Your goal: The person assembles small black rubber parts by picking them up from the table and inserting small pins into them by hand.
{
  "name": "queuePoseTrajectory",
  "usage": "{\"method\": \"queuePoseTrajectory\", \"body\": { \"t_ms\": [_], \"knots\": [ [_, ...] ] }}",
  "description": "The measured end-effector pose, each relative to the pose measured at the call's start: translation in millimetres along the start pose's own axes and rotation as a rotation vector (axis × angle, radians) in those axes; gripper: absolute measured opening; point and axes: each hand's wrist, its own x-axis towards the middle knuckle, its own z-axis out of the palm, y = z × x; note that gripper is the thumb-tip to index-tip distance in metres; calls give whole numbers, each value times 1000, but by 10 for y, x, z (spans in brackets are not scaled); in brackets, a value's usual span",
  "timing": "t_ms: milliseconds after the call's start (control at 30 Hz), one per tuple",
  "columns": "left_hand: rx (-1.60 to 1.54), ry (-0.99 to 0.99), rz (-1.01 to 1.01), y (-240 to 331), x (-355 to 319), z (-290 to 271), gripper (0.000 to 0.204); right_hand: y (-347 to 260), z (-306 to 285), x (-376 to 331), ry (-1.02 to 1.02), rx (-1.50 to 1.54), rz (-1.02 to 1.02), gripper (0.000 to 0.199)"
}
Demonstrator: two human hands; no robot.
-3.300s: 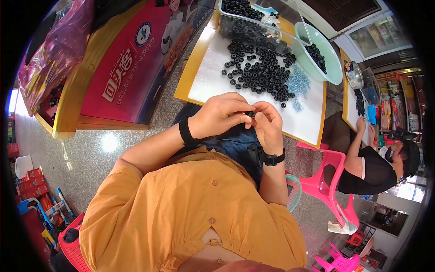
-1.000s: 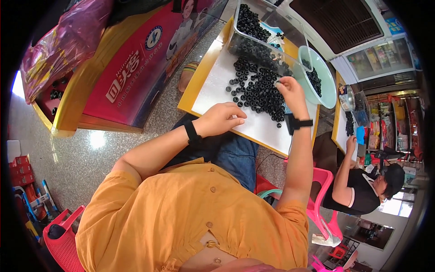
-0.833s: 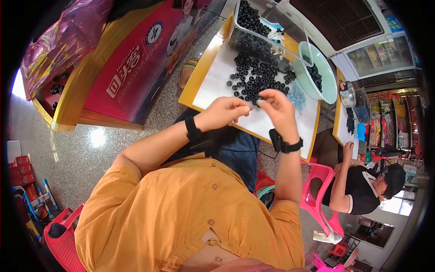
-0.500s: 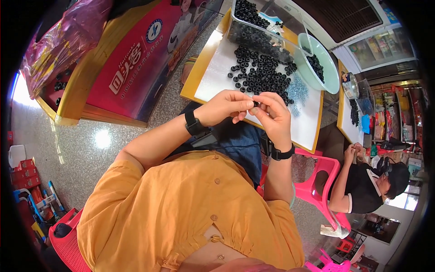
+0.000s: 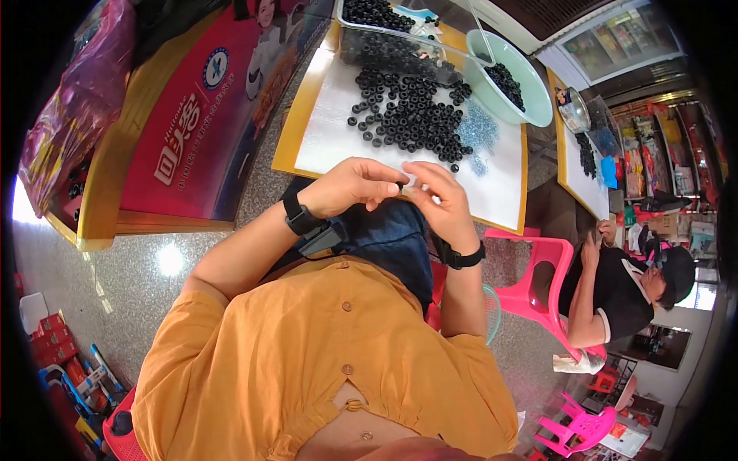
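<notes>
Black ring-shaped part (image 5: 399, 187) sits pinched in left hand (image 5: 342, 187), near white-topped table (image 5: 327, 137); right hand (image 5: 447, 211) just beside, its hold unclear. Fingertip handling apparently underway; next move likely calls for steady pinch.

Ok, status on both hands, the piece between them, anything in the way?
Left hand pinching small black piece; right hand fingertips beside it, contact unclear. Loose black pieces on white tabletop beyond. Nothing visibly blocking either hand.
</notes>
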Motion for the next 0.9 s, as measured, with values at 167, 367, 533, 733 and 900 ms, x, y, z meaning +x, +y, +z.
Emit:
{"method": "queuePoseTrajectory", "body": {
  "t_ms": [167,367,533,733,900],
  "knots": [
    [79,81,-47,-25,43,3,30,759,-639,-148,348,-238,310,22],
    [109,90,-32,-73,78,-91,29,1314,-1145,-258,401,-616,386,25],
    [154,126,-35,-88,86,-123,29,1338,-1208,-178,336,-705,384,21],
    [167,129,-26,-118,100,-126,29,1249,-1178,-108,284,-745,405,19],
    [182,133,-30,-83,90,-90,30,1385,-1223,-200,379,-654,469,18]
  ]
}}
